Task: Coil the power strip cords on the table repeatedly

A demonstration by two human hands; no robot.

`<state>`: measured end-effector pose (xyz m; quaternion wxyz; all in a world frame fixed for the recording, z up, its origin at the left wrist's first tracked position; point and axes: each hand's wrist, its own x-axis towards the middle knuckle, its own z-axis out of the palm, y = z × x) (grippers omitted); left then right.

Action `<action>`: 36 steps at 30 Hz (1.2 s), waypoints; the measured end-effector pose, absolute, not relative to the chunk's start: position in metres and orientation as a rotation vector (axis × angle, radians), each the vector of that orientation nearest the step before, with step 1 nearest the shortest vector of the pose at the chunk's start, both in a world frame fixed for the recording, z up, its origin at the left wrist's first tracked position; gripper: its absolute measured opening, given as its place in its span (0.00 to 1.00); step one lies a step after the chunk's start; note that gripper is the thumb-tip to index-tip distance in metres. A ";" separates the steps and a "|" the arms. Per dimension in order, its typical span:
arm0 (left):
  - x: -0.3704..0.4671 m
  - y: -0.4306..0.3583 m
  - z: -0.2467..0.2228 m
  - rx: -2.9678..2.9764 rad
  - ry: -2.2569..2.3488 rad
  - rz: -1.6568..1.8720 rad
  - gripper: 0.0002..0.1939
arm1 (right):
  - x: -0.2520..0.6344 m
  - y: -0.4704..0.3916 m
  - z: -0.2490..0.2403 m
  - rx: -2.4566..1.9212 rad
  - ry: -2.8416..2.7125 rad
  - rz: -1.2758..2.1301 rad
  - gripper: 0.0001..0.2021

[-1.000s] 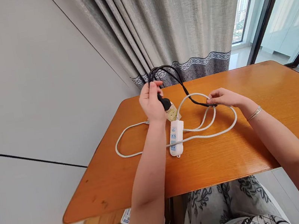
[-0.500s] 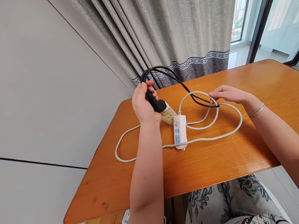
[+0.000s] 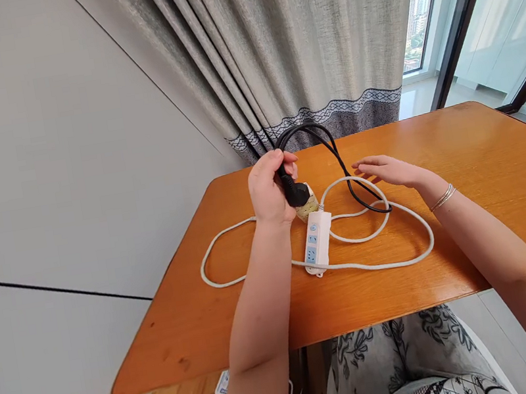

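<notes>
My left hand [image 3: 272, 185] is closed around a black power cord [image 3: 335, 145], its chunky black plug [image 3: 298, 193] sticking out below the fingers. From the fist the black cord loops up and over to the right, and its far end crosses a coil of white cable [image 3: 382, 194]. My right hand [image 3: 386, 171], fingers stretched out, hovers just behind that coil and appears to hold nothing. Between the hands a white power strip [image 3: 317, 241] with blue sockets lies on the table. A cream socket block [image 3: 311, 208] sits partly hidden behind the plug.
The orange wooden table [image 3: 483, 202] reaches to the curtain [image 3: 319, 48] at the back and a pale wall panel [image 3: 37, 159] on the left. White cable also loops out left of my forearm. A glass door [image 3: 488, 41] stands at the back right.
My left hand has moved right and slightly down with the black power cord. The right hand has come off the cable coil, shifting left; coil and white strip have shifted slightly toward me.
</notes>
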<state>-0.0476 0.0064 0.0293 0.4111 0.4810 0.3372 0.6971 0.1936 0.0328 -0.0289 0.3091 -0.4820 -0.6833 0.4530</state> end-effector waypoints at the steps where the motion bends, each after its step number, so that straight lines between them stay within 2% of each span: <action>1: -0.048 0.006 0.029 1.205 0.839 1.763 0.19 | 0.194 0.033 -0.031 -1.267 -1.816 1.295 0.18; 3: -0.049 0.006 0.029 1.182 0.823 1.763 0.20 | 0.195 0.034 -0.034 -1.181 -1.901 1.431 0.18; 5: -0.050 0.007 0.029 1.157 0.815 1.746 0.20 | 0.195 0.035 -0.035 -1.112 -1.964 1.411 0.17; 12: -0.047 0.003 0.031 1.142 0.809 1.629 0.14 | 0.186 0.033 -0.026 -1.180 -1.797 0.817 0.13; 20: -0.043 0.002 0.029 1.159 0.827 1.593 0.10 | 0.162 -0.004 -0.002 -1.123 -1.769 0.434 0.13; 24: -0.042 0.001 0.028 1.145 0.802 1.585 0.08 | 0.153 -0.016 0.001 -1.103 -1.933 0.334 0.12; 32: -0.031 -0.009 0.027 1.302 0.835 1.433 0.11 | 0.149 -0.015 -0.006 -1.046 -1.777 0.398 0.26; 36: -0.029 -0.011 0.026 1.367 0.813 1.367 0.13 | 0.151 -0.010 -0.010 -1.063 -1.812 0.415 0.23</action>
